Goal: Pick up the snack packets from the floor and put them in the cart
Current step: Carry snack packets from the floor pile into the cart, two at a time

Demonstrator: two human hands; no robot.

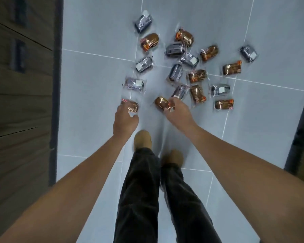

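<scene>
Several snack packets lie scattered on the pale tiled floor (95, 85), some brown and orange, some dark grey in clear wrap. My left hand (125, 121) reaches down to a brown packet (131, 105) at the near left of the pile. Its fingers overlap the packet's near edge and the thumb sits just below it; a grip is not clear. My right hand (179, 112) pinches the clear wrapper end of another brown packet (162, 103). A grey packet (180, 91) lies just beyond those fingers. No cart is in view.
A wooden cabinet front (21, 102) with a dark edge strip runs along the left. A dark upright frame (302, 123) stands at the right edge. My legs in dark trousers (147, 190) and tan shoes (142, 139) stand just behind the pile.
</scene>
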